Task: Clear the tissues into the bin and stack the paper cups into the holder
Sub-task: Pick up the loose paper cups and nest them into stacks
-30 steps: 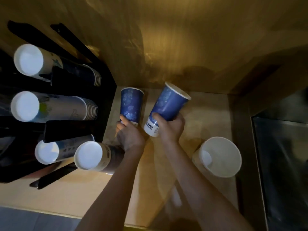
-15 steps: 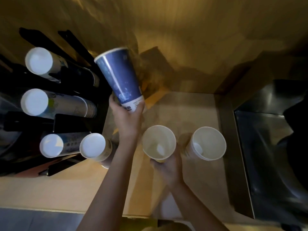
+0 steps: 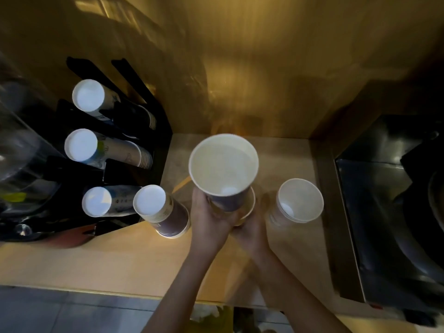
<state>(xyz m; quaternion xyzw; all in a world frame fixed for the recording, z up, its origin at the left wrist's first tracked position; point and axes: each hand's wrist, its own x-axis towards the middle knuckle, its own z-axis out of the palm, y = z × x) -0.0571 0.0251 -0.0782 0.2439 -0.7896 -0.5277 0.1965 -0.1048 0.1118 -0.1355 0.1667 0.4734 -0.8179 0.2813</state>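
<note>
My left hand (image 3: 209, 217) holds a blue paper cup (image 3: 223, 169) mouth up, its base pushed into a second cup (image 3: 247, 207) that my right hand (image 3: 252, 230) grips from below. Only the lower cup's rim shows. Another open cup (image 3: 299, 200) stands on the wooden counter (image 3: 120, 260) to the right. An upside-down blue cup (image 3: 161, 212) rests beside the black cup holder (image 3: 134, 116), whose slots carry several lying stacks (image 3: 108, 150). No tissues or bin are visible.
A gold wall closes the back. A dark steel sink (image 3: 389, 212) borders the counter on the right. Clear plastic containers (image 3: 19, 150) sit left of the holder. The counter's front edge runs along the bottom, with grey floor below.
My left hand turned its blue cup from tilted up high to mouth up and lowered it into the cup in my right hand. The view shifted slightly.
</note>
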